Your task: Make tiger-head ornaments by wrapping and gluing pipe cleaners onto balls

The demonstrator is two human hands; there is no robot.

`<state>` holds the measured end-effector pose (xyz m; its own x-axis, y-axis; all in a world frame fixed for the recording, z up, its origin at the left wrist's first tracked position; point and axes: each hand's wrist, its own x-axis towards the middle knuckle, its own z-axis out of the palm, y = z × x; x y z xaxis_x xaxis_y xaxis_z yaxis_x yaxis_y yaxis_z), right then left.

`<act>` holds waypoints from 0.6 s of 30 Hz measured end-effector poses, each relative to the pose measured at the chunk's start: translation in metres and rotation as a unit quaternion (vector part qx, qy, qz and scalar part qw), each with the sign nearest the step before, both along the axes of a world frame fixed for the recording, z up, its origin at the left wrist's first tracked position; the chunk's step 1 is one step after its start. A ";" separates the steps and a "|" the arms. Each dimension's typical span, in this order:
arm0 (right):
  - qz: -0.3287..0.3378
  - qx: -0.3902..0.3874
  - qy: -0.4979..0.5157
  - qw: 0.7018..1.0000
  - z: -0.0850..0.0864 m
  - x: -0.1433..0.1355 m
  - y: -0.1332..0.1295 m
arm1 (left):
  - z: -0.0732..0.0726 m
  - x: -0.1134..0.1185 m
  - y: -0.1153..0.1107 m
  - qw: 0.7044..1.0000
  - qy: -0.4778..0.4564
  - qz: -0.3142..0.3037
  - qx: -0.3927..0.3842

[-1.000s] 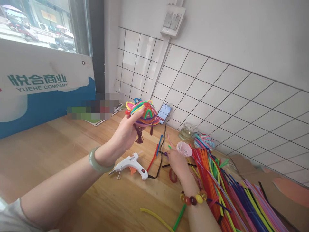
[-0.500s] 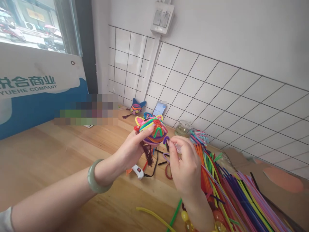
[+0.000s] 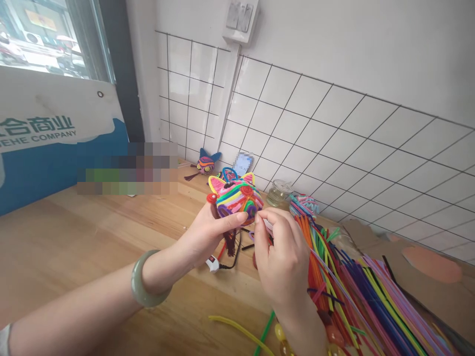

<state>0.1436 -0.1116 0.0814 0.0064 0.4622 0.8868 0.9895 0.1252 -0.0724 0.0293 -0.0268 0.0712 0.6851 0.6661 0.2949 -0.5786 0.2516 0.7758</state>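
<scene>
At the far left, a white-and-blue banner (image 3: pixel 63 163) stands against the window side. The left forearm enters from the lower left, with a pale green bangle (image 3: pixel 139 282) at the wrist.

The left hand (image 3: pixel 211 230) supports the striped ornament (image 3: pixel 237 195) above the tabletop. Its thumb presses along the lower front edge; its other fingers pass behind and are hidden. The grip is closed on the ornament. A dark red tassel (image 3: pixel 230 243) hangs below. Beneath the forearm, the white handle (image 3: pixel 213 264) of a corded tool is mostly covered. A second ornament (image 3: pixel 206 163) with blue ears sits farther back, near the wall.

The step in hand appears to be placing the purple coil (image 3: pixel 252 210) on the ornament's lower right front. This placement calls for a steady left grip and light, exact fingertip pressure, without flattening the neighbouring strips.

The right hand (image 3: pixel 285 252) meets the work from the right. Its thumb and forefinger are pinched narrow at the coil's outer edge, apparently holding it; the contact itself is partly hidden. The ornament therefore lies between the left thumb and the right fingertips.

Beyond, a glass jar (image 3: pixel 279 193) stands by the wall grid. Farther right, loose coloured stems (image 3: pixel 386 296) lie in bundles beside brown cardboard (image 3: pixel 438 296).
</scene>
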 end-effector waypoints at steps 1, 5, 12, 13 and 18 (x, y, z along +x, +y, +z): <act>-0.002 0.000 -0.004 1.000 0.000 0.000 0.000 | -0.001 0.000 0.000 1.000 0.004 0.002 0.004; -0.006 0.001 -0.021 1.000 0.001 -0.002 -0.001 | -0.001 0.000 0.001 1.000 0.006 0.012 0.008; 0.001 -0.014 -0.005 1.000 0.001 -0.005 -0.002 | -0.004 0.000 0.002 0.999 0.027 0.036 0.005; 0.002 -0.014 -0.002 1.000 0.001 -0.005 -0.002 | -0.004 0.000 0.002 0.999 0.032 0.040 0.006; 0.021 -0.020 0.013 1.000 0.001 -0.006 -0.001 | -0.004 0.000 0.002 0.997 0.030 0.062 0.020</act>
<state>0.1377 -0.1130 0.0821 0.0100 0.4969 0.8678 0.9812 0.1623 -0.1042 0.0289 -0.0251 0.0673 0.6153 0.7357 0.2832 -0.5553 0.1496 0.8181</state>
